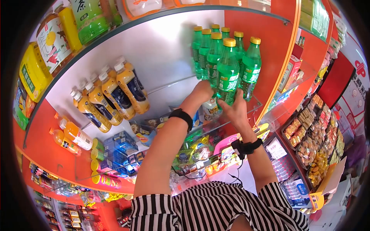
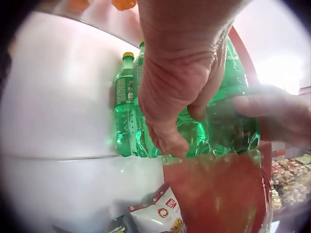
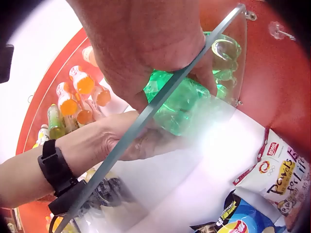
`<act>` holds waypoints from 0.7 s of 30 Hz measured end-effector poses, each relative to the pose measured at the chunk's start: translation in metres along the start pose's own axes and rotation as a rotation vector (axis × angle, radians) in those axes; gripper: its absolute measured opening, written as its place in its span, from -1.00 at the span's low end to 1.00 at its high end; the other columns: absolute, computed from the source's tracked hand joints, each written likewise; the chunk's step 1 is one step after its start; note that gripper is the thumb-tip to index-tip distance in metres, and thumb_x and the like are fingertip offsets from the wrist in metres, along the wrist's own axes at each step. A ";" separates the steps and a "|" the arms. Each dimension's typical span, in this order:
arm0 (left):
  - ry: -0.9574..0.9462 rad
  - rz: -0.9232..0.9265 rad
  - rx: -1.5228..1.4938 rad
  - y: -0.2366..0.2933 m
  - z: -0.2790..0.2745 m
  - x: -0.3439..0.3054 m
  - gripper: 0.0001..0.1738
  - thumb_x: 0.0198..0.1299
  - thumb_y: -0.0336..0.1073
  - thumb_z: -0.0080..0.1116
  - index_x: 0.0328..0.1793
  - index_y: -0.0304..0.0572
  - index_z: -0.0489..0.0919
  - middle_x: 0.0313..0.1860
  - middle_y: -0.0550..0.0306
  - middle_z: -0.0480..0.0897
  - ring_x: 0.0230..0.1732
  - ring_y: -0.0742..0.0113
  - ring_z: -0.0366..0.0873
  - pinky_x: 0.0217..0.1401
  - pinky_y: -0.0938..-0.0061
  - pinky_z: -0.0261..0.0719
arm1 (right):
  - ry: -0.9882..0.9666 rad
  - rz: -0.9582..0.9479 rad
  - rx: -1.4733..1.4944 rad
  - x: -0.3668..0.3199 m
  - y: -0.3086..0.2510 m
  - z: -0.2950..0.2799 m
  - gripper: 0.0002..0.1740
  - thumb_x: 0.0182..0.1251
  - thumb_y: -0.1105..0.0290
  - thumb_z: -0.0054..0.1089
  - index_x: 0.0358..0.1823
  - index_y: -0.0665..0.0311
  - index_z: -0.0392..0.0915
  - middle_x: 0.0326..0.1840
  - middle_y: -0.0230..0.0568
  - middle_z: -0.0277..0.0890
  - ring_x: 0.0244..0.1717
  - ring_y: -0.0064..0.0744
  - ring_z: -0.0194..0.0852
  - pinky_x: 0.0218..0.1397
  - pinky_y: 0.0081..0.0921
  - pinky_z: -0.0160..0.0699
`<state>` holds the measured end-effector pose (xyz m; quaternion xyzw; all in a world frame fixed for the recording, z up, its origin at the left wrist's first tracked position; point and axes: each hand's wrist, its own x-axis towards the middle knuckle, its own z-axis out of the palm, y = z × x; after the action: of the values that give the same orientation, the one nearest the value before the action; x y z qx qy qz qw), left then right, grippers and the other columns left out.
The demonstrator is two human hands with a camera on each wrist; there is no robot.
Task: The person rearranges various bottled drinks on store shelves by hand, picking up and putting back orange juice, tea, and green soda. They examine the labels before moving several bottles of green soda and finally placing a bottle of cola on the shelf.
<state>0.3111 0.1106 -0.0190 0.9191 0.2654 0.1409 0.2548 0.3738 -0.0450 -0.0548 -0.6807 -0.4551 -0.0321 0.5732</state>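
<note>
Green plastic soda bottles (image 1: 228, 75) with gold caps stand grouped at the right end of a glass shelf (image 1: 185, 134). My right hand (image 1: 236, 109) holds the front bottle low down, thumb on one side and fingers on the other; from below, through the glass, the right wrist view shows this hand (image 3: 146, 53) around the bottle's base (image 3: 180, 104). Just left of it, my left hand (image 1: 202, 91) has bent fingers against the lower part of the green bottles (image 2: 194, 136). I cannot tell whether these fingers grip a bottle or only touch it.
Left on the shelf stand amber bottles (image 1: 115, 94) with white caps and orange drink bottles (image 1: 75, 134). Snack bags (image 2: 160, 213) lie on the level below. A red side panel (image 1: 266, 54) bounds the shelf at right; more drinks stand on the shelf above.
</note>
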 end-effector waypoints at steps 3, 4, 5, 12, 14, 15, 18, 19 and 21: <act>0.053 0.075 0.036 -0.003 0.014 0.013 -0.67 0.05 -0.24 0.16 -0.23 -0.46 0.60 -0.25 -0.34 0.61 -0.16 -0.13 0.60 -0.16 0.19 0.56 | 0.026 0.015 0.031 -0.001 -0.002 0.001 -0.25 -0.03 0.37 0.42 0.09 0.47 0.12 -0.20 0.19 0.53 -0.15 0.04 0.57 -0.12 -0.26 0.51; 0.080 0.115 0.035 -0.006 0.018 0.015 -0.66 0.07 -0.23 0.13 -0.26 -0.48 0.60 -0.27 -0.34 0.61 -0.18 -0.12 0.60 -0.18 0.20 0.57 | 0.047 -0.002 0.034 -0.001 0.001 0.002 -0.26 -0.03 0.39 0.42 0.09 0.47 0.12 -0.19 0.19 0.52 -0.14 0.03 0.57 -0.11 -0.26 0.51; 0.078 0.120 0.035 -0.008 0.020 0.018 -0.66 0.07 -0.23 0.13 -0.26 -0.48 0.60 -0.27 -0.34 0.61 -0.18 -0.12 0.60 -0.18 0.20 0.57 | 0.069 -0.017 0.037 -0.001 0.004 0.002 -0.26 -0.02 0.40 0.41 0.10 0.47 0.11 -0.17 0.18 0.52 -0.13 0.03 0.57 -0.10 -0.27 0.51; -0.030 0.021 -0.186 -0.016 -0.005 0.001 -0.52 0.15 -0.10 0.12 -0.08 -0.48 0.53 -0.20 -0.28 0.60 -0.19 -0.04 0.61 -0.17 0.23 0.56 | 0.042 0.027 0.140 0.000 0.007 0.000 -0.23 0.00 0.41 0.40 0.15 0.47 0.07 -0.09 0.19 0.49 -0.04 0.01 0.54 -0.01 -0.29 0.47; -0.163 -0.091 -0.517 -0.018 -0.022 -0.007 -0.42 0.29 -0.08 0.04 0.23 -0.45 0.33 -0.01 -0.16 0.52 -0.07 0.08 0.56 -0.08 0.34 0.57 | 0.036 0.047 0.126 0.001 0.006 -0.001 -0.21 0.00 0.39 0.40 0.16 0.48 0.07 -0.08 0.19 0.50 -0.03 0.00 0.53 0.01 -0.30 0.46; -0.168 -0.090 -0.514 -0.014 -0.025 -0.011 -0.42 0.29 -0.08 0.04 0.23 -0.45 0.33 -0.01 -0.16 0.52 -0.07 0.08 0.56 -0.08 0.34 0.57 | 0.021 0.063 0.114 0.002 0.004 -0.002 -0.19 -0.01 0.37 0.41 0.17 0.48 0.07 -0.07 0.18 0.50 -0.02 0.00 0.53 0.02 -0.30 0.46; 0.012 -0.213 -0.749 -0.009 -0.027 -0.015 -0.41 0.32 -0.08 0.01 0.26 -0.45 0.28 0.10 -0.21 0.46 0.03 0.07 0.51 0.00 0.34 0.54 | 0.026 0.033 0.042 0.005 -0.002 -0.004 -0.19 -0.03 0.34 0.44 0.15 0.49 0.12 -0.06 0.17 0.50 -0.02 -0.04 0.52 0.03 -0.32 0.45; -0.050 -0.175 -0.784 -0.008 -0.026 -0.014 -0.41 0.32 -0.10 0.00 0.29 -0.42 0.24 0.15 -0.19 0.43 0.06 0.06 0.49 0.04 0.30 0.53 | 0.024 0.032 0.042 0.006 0.002 -0.005 -0.19 -0.03 0.34 0.44 0.15 0.49 0.12 -0.06 0.17 0.50 -0.02 -0.04 0.52 0.03 -0.32 0.45; -0.088 -0.155 -0.816 -0.011 -0.024 -0.015 -0.40 0.33 -0.11 -0.01 0.33 -0.39 0.21 0.19 -0.18 0.40 0.09 0.04 0.47 0.08 0.26 0.51 | 0.031 -0.001 0.084 0.007 0.012 -0.002 -0.22 -0.06 0.33 0.47 0.12 0.49 0.18 -0.05 0.15 0.50 -0.02 -0.11 0.52 0.04 -0.34 0.45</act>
<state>0.2847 0.1193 -0.0070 0.7251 0.2451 0.1754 0.6192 0.3867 -0.0410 -0.0591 -0.6552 -0.4475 -0.0241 0.6082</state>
